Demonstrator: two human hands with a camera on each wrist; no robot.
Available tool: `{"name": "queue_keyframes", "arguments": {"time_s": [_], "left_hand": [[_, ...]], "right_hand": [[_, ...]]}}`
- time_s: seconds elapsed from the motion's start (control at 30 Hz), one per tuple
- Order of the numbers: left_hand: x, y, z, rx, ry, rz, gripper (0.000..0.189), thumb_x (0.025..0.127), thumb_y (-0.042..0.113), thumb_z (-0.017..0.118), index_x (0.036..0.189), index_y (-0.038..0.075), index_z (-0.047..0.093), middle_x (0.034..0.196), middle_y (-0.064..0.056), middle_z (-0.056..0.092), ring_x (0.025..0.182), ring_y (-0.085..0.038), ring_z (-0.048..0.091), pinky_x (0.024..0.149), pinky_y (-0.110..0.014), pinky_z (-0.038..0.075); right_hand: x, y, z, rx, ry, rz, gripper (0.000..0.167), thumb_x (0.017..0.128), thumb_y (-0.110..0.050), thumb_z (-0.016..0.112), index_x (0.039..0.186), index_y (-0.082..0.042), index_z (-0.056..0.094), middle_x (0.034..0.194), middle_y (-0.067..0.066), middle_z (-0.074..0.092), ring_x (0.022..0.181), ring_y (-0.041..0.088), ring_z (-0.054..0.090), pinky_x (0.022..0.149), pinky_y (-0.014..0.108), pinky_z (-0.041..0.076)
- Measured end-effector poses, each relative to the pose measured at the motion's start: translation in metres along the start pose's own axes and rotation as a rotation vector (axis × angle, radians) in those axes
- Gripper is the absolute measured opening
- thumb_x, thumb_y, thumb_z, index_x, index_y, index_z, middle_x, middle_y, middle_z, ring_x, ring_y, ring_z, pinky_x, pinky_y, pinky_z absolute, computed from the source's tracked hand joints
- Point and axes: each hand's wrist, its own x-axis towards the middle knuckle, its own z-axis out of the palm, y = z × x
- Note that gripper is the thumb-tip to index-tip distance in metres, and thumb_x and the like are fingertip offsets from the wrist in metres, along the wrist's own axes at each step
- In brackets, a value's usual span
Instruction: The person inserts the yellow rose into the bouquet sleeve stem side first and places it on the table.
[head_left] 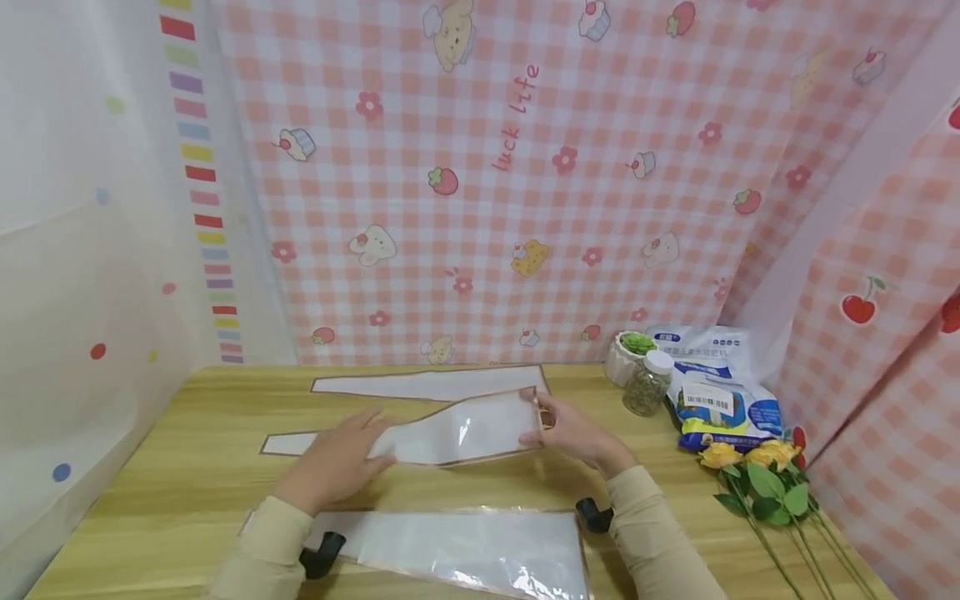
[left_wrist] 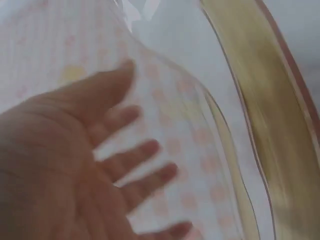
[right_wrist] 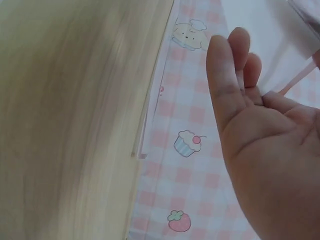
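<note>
The front sheet (head_left: 450,537), white with a thin brown edge, lies nearest on the wood table (head_left: 150,475). A black piece (head_left: 322,556) sits by each sleeve. Past it is the middle sheet (head_left: 468,429), between the front sheet and the back sheet (head_left: 435,385). The two hands are well apart. The left hand (head_left: 333,458) is over the middle sheet with its fingers spread wide; I cannot tell if it touches. The right hand (head_left: 573,429) pinches the sheet's right end. To the right lie yellow roses (head_left: 772,452) with green leaves. Behind them are a bag (head_left: 731,421), a jar (head_left: 647,389) with a white lid, and a white pot (head_left: 619,363). Farthest back hangs a pink checked cloth (head_left: 487,217).
</note>
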Motion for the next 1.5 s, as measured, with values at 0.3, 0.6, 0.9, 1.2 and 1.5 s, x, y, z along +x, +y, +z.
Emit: {"name": "queue_keyframes", "arguments": {"time_s": [0.3, 0.6, 0.9, 1.2, 1.5], "left_hand": [[0.041, 0.052, 0.051, 0.006, 0.131, 0.329, 0.086, 0.082, 0.039, 0.083, 0.155, 0.019, 0.041, 0.158, -0.016, 0.035, 0.138, -0.043, 0.040, 0.100, -0.070, 0.042], [0.085, 0.059, 0.071, 0.066, 0.061, 0.409, 0.122, 0.061, 0.060, 0.085, 0.162, 0.034, 0.022, 0.168, -0.016, 0.011, 0.145, -0.054, 0.024, 0.101, -0.081, 0.030], [0.087, 0.056, 0.064, 0.042, 0.018, 0.401, 0.091, 0.081, 0.039, 0.086, 0.156, 0.024, 0.037, 0.165, -0.010, 0.026, 0.140, -0.034, 0.045, 0.107, -0.057, 0.044], [0.083, 0.057, 0.061, 0.138, 0.023, 0.398, 0.072, 0.084, 0.039, 0.081, 0.142, 0.015, 0.044, 0.155, -0.012, 0.040, 0.142, -0.036, 0.038, 0.109, -0.064, 0.036], [0.085, 0.057, 0.064, 0.126, 0.053, 0.434, 0.065, 0.086, 0.030, 0.079, 0.136, 0.014, 0.041, 0.137, -0.007, 0.050, 0.122, -0.023, 0.054, 0.099, -0.046, 0.052]], "right_hand": [[0.006, -0.002, 0.007, -0.056, -0.009, 0.017, 0.065, 0.091, -0.017, 0.076, 0.145, 0.000, 0.046, 0.129, 0.017, 0.060, 0.110, 0.025, 0.060, 0.090, 0.035, 0.053], [0.011, -0.006, 0.026, -0.149, -0.022, -0.009, 0.059, 0.085, -0.017, 0.080, 0.138, -0.004, 0.057, 0.127, 0.011, 0.062, 0.103, 0.022, 0.058, 0.084, 0.036, 0.052], [0.011, -0.006, 0.025, -0.059, -0.062, 0.009, 0.052, 0.092, -0.004, 0.072, 0.141, 0.001, 0.053, 0.118, 0.014, 0.060, 0.088, 0.019, 0.062, 0.071, 0.029, 0.054], [0.007, -0.005, 0.021, -0.048, -0.075, -0.031, 0.029, 0.094, 0.006, 0.061, 0.122, 0.001, 0.067, 0.133, 0.020, 0.060, 0.092, 0.017, 0.065, 0.077, 0.029, 0.057], [0.002, -0.007, 0.017, -0.080, -0.034, -0.014, 0.022, 0.099, -0.005, 0.061, 0.116, 0.004, 0.070, 0.116, 0.015, 0.067, 0.083, 0.013, 0.063, 0.075, 0.036, 0.058]]}}
